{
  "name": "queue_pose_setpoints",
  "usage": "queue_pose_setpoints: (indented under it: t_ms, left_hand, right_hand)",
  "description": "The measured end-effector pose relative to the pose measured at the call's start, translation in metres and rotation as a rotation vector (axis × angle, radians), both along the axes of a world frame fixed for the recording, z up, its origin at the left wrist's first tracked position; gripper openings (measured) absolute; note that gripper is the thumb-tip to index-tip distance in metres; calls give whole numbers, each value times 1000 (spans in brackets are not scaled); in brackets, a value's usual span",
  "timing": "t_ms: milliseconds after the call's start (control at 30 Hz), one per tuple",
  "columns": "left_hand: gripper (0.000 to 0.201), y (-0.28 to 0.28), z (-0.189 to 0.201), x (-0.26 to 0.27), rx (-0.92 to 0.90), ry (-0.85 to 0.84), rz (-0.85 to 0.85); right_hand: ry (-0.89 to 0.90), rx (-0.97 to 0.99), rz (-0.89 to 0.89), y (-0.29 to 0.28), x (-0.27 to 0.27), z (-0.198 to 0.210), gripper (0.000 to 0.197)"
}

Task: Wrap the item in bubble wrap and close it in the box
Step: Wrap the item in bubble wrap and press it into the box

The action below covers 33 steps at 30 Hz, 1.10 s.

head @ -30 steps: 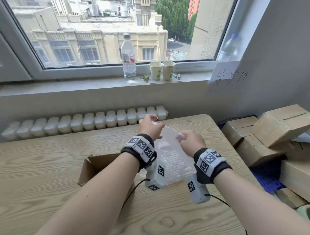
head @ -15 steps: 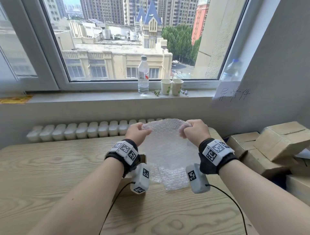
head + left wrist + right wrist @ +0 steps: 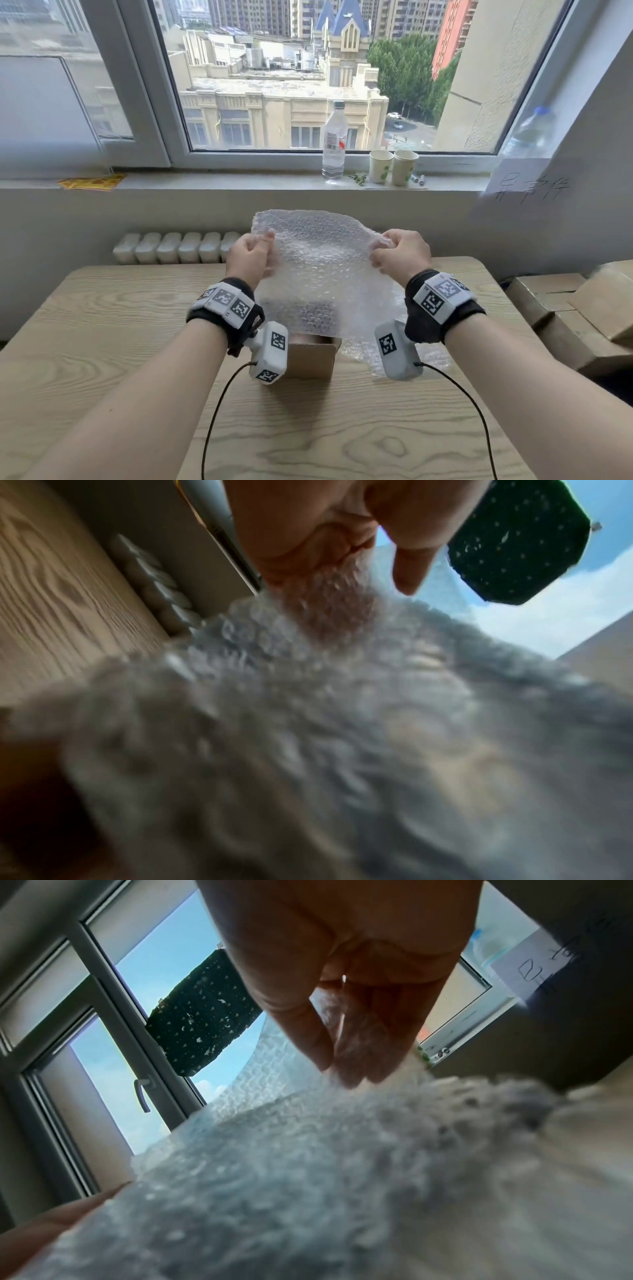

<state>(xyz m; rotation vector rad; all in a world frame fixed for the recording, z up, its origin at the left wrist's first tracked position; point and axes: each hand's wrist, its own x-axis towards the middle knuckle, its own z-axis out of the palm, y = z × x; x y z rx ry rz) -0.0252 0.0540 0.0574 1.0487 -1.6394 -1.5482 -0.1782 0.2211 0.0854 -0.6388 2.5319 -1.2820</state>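
Note:
A clear sheet of bubble wrap (image 3: 318,274) hangs upright in the air above the wooden table (image 3: 102,325). My left hand (image 3: 251,257) pinches its upper left edge and my right hand (image 3: 399,255) grips its upper right edge. The sheet's lower end trails onto the table by the right wrist. Both wrist views are filled with blurred bubble wrap (image 3: 325,723) (image 3: 308,1177) running from the pinching fingers (image 3: 325,561) (image 3: 342,1042). A small open cardboard box (image 3: 310,356) stands on the table under the sheet, partly hidden by my left wrist camera. The item cannot be made out.
A white radiator (image 3: 178,246) runs along the wall behind the table. On the windowsill stand a water bottle (image 3: 335,140) and two paper cups (image 3: 394,168). Several cardboard boxes (image 3: 575,308) are stacked to the right of the table.
Both hands have lifted the bubble wrap off the table and moved apart, spreading the sheet flat and upright. The head view has tilted upward.

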Motion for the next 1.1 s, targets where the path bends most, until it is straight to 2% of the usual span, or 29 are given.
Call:
queue_pose_setpoints:
  t_ms: [100,167,300,367,433,467,533,600,633,700,767,833,900,1100]
  left_hand:
    - [15,-1,-12,16,175,-127,-166]
    - [10,-4,-24,26,235,-224,-209]
    - [22,-10,-48,34,34,-551,-239]
    - [25,-9,-51,32,4,-628,-333]
    - [15,-5,-51,29,-55,-687,-418]
    - [22,-4,-50,27,-89,-733,-453]
    - [36,1,-49,24,-177,-866,-502]
    - [39,2,-50,21,-249,-956,-504]
    - [39,2,-51,20,-268,-988,-515]
    - [41,3,-51,20,-290,-1057,-556]
    - [37,1,-52,20,-299,-1099,-583]
    - [34,1,-51,21,-289,-1111,-598]
    - [38,-3,-52,21,-268,-1116,-604]
    - [46,-9,-58,32,-236,-1069,-622]
  right_hand:
    - [-31,-20,-1,-13,0,-14,7]
    - [-59,-16,12,-21,-1,-24,5]
    - [-157,14,68,-32,8,-42,17]
    - [-170,52,87,-35,12,-51,20]
    - [-182,119,112,-36,17,-56,16]
    - [-168,179,134,-36,19,-57,18]
    - [-48,328,178,-35,21,-57,42]
    - [171,378,213,-33,25,-52,56]
    - [282,356,233,-32,28,-48,55]
    - [434,297,284,-33,32,-44,38]
    - [422,323,425,-37,38,-42,25]
    - [291,449,630,-42,48,-48,24]
    - [208,575,749,-46,57,-58,21]
    - [289,608,756,-51,60,-69,32]
